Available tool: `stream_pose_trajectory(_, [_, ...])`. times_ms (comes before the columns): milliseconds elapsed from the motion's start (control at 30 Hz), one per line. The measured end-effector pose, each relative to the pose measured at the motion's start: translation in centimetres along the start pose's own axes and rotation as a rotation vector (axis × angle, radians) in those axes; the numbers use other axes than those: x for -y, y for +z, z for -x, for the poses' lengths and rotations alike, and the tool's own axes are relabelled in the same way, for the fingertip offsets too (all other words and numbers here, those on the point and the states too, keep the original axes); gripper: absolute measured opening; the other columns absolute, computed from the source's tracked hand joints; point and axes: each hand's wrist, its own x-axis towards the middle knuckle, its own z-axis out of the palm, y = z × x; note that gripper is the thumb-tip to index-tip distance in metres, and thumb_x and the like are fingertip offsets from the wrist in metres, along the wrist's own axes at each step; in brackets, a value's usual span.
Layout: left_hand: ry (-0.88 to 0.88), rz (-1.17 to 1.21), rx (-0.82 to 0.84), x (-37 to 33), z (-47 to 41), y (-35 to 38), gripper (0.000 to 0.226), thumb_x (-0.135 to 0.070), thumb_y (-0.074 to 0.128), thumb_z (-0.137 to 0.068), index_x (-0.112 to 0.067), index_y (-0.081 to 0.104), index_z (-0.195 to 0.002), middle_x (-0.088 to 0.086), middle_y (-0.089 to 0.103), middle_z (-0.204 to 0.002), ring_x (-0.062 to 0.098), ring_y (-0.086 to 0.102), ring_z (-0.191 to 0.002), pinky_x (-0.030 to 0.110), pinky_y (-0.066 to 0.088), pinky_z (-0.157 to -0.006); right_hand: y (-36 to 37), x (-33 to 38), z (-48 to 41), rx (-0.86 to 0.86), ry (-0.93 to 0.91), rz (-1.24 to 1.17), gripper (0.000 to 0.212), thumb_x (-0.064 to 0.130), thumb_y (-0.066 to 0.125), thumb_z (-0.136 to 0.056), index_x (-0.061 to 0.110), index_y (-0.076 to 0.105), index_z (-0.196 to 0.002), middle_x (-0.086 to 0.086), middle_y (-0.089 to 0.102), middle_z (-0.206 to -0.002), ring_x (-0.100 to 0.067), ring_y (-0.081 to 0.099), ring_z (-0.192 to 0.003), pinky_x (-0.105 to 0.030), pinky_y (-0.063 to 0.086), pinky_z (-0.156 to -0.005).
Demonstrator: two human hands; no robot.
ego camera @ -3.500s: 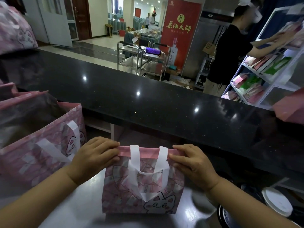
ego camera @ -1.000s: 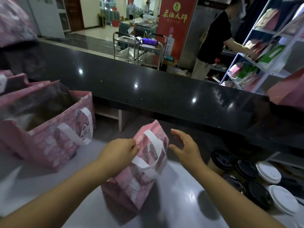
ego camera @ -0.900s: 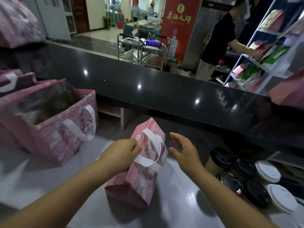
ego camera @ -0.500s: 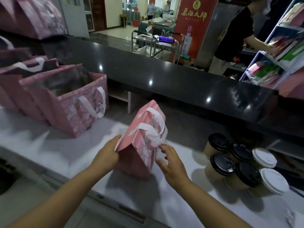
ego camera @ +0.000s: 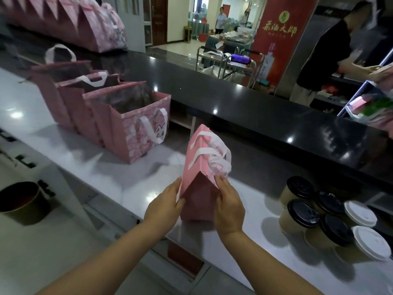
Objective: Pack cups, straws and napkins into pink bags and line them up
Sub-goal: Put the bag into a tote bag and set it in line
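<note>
Head view: a closed pink bag (ego camera: 200,165) stands on the white counter (ego camera: 119,188) at 12 o'clock, clasped between both hands. Its long axis runs away from the person toward 12, with the narrow gusset end facing back at 6. The white handles (ego camera: 214,152) flop over to the 3 o'clock side.

The left hand (ego camera: 164,207) lies against the bag's 9 o'clock face and the right hand (ego camera: 228,206) against its 3 o'clock face. Both have nearly straight fingers and press rather than wrap. I cannot tell whether either thumb hooks the near end. The bag sits between the palms, touching both, and is held at its near end.

Both likely destinations lie to the left. A row of open pink bags (ego camera: 136,128) stands at 10 o'clock with bare counter between it and the held bag. A line of closed bags (ego camera: 91,28) sits on the black ledge (ego camera: 255,116) at 11, well apart. The left hand is on the nearer side, so lining up probably means carrying the bag leftward with its long axis kept parallel to its neighbours.

The lidded cups (ego camera: 319,216) cluster at 3 o'clock, beside the right forearm.
</note>
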Motion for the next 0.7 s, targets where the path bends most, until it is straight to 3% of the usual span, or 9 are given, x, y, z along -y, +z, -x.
stream_pose_trajectory(233, [0.029,0.041,-0.008,3.7,1.1,-4.6,0.074,-0.041,0.055,-0.089,-0.033,0.012,-0.148,-0.011,0.026,-0.152,0.011,0.034,-0.134,0.026,0.036,-0.097,3.5,5.2,-0.5,-0.09,-0.136,-0.056,0.03,0.01,0.053,-0.09,0.011,0.066,-0.117,-0.006,0.063,-0.122,-0.021,0.056,-0.117,-0.042,0.049,-0.096])
stream_pose_trajectory(400, [0.066,0.145,-0.023,8.2,1.9,-9.7,0.071,-0.031,0.054,-0.09,-0.026,0.013,-0.148,-0.002,0.026,-0.153,0.018,0.031,-0.136,0.035,0.031,-0.109,7.8,11.9,0.4,-0.106,-0.079,-0.118,0.039,0.031,0.04,-0.094,0.013,0.063,-0.12,-0.002,0.062,-0.123,-0.022,0.059,-0.115,-0.042,0.05,-0.095])
stream_pose_trajectory(533, [0.092,0.235,-0.063,14.3,2.7,-16.0,0.066,-0.033,0.047,-0.094,-0.028,0.011,-0.149,-0.007,0.027,-0.151,0.015,0.036,-0.132,0.04,0.038,-0.103,13.4,19.5,1.5,-0.119,0.015,-0.211,0.035,0.036,0.042,-0.094,0.025,0.057,-0.124,0.012,0.055,-0.122,-0.008,0.053,-0.114,-0.024,0.045,-0.096])
stream_pose_trajectory(600, [0.094,0.257,-0.067,17.4,2.8,-19.0,0.063,-0.036,0.043,-0.096,-0.03,0.009,-0.149,-0.007,0.028,-0.151,0.013,0.037,-0.131,0.037,0.039,-0.103,16.4,22.9,1.7,-0.102,0.048,-0.241,0.031,0.032,0.043,-0.094,0.029,0.054,-0.124,0.012,0.056,-0.122,-0.01,0.053,-0.114,-0.024,0.043,-0.096])
stream_pose_trajectory(700, [0.052,0.21,-0.089,21.9,2.5,-23.0,0.062,-0.038,0.039,-0.097,-0.032,0.005,-0.149,-0.004,0.032,-0.148,0.016,0.044,-0.124,0.027,0.041,-0.091,20.7,27.3,1.7,-0.079,0.074,-0.257,0.031,0.032,0.044,-0.095,0.026,0.058,-0.122,0.003,0.061,-0.121,-0.015,0.055,-0.112,-0.028,0.044,-0.096])
